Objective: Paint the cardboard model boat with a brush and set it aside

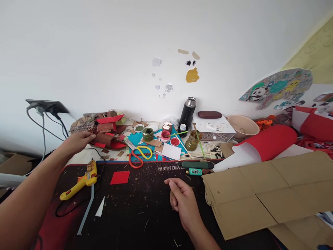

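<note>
My left hand reaches to the back left, its thumb and fingers pressed together beside a craft model of brown rolls and red ridged strips. Whether a piece is pinched there is hidden. Over the black mat my right hand is closed, fingers curled in and thumb against the index finger; nothing shows in it. Left of it on the mat lie a red paper rectangle and a white paper triangle. A yellow hot glue gun with a grey glue stick rests below my left forearm.
Scissors, a green paint jar, a red paint jar and a murky brush jar line the back. Behind stands a black thermos. Folded cardboard and a red paper roll occupy the right.
</note>
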Demonstrator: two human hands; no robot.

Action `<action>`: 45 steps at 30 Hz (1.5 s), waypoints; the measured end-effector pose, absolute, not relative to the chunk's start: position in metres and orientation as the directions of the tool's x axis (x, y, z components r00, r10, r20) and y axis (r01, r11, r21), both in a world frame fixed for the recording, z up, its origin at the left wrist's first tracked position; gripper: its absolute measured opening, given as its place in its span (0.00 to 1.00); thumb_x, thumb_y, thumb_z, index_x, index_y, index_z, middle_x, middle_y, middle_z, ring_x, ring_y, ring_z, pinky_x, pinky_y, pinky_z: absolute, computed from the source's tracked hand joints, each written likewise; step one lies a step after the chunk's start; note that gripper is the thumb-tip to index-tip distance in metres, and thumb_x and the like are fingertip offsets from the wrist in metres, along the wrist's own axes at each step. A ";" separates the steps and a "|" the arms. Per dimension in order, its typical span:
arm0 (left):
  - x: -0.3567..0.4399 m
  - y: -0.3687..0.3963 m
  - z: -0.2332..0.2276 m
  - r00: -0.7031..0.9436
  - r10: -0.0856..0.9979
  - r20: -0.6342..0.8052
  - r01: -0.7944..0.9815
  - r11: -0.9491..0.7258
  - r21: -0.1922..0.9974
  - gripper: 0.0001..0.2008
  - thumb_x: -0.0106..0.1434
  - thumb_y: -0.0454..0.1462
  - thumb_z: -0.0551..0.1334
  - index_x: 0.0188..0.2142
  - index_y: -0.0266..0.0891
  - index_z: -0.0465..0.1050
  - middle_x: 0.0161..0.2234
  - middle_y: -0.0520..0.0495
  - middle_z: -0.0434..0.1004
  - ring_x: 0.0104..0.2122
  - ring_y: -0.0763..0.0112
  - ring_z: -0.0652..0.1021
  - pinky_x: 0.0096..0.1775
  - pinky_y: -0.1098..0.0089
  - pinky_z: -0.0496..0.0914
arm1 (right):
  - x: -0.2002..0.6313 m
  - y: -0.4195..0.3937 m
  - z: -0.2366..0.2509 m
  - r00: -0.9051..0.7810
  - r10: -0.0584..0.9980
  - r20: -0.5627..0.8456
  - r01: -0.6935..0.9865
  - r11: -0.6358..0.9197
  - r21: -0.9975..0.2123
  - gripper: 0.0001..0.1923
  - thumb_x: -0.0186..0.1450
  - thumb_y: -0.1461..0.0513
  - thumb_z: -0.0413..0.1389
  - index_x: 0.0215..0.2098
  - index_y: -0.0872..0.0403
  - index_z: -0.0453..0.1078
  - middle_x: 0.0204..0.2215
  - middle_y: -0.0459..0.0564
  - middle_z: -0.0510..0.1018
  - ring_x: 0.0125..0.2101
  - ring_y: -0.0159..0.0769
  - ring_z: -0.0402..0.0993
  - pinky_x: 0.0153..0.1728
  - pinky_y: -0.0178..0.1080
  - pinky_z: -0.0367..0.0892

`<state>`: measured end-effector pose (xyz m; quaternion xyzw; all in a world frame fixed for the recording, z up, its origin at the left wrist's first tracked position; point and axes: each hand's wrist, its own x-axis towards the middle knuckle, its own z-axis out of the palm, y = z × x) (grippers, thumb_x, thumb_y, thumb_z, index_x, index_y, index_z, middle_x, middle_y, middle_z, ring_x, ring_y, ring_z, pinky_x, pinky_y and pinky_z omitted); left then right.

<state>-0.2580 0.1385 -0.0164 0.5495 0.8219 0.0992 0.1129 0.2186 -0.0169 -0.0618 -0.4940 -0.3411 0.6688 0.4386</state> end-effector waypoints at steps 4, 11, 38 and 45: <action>-0.259 0.138 -0.015 -0.333 0.927 -0.173 0.894 0.369 0.256 0.20 0.75 0.48 0.71 0.60 0.39 0.79 0.59 0.42 0.83 0.55 0.50 0.84 0.55 0.48 0.83 | 0.219 -0.017 -0.062 -0.126 0.924 -0.362 -0.248 -0.382 -0.890 0.38 0.60 0.30 0.71 0.40 0.56 0.82 0.14 0.34 0.60 0.16 0.26 0.50 0.18 0.32 0.44; -0.255 0.134 -0.007 -0.322 0.926 -0.196 0.917 0.356 0.177 0.20 0.75 0.47 0.71 0.61 0.40 0.79 0.61 0.41 0.82 0.56 0.51 0.84 0.56 0.48 0.82 | 0.219 -0.017 -0.061 -0.132 0.923 -0.360 -0.246 -0.383 -0.890 0.38 0.61 0.30 0.71 0.40 0.56 0.82 0.14 0.34 0.60 0.16 0.26 0.49 0.18 0.32 0.44; -0.137 0.167 0.055 -0.142 0.983 0.112 0.988 0.134 0.078 0.27 0.78 0.51 0.52 0.63 0.44 0.82 0.55 0.42 0.89 0.52 0.49 0.85 0.48 0.60 0.74 | 0.220 -0.019 -0.060 -0.175 0.898 -0.403 -0.232 -0.436 -0.870 0.39 0.61 0.29 0.70 0.41 0.56 0.82 0.15 0.34 0.60 0.17 0.26 0.49 0.19 0.31 0.44; -0.091 0.245 0.030 0.130 0.989 -0.066 0.989 -0.134 -0.068 0.19 0.78 0.48 0.66 0.62 0.42 0.80 0.63 0.38 0.82 0.59 0.52 0.82 0.61 0.46 0.78 | 0.219 -0.019 -0.059 -0.182 0.888 -0.423 -0.223 -0.456 -0.862 0.42 0.60 0.27 0.69 0.43 0.57 0.84 0.15 0.35 0.60 0.17 0.27 0.49 0.18 0.32 0.44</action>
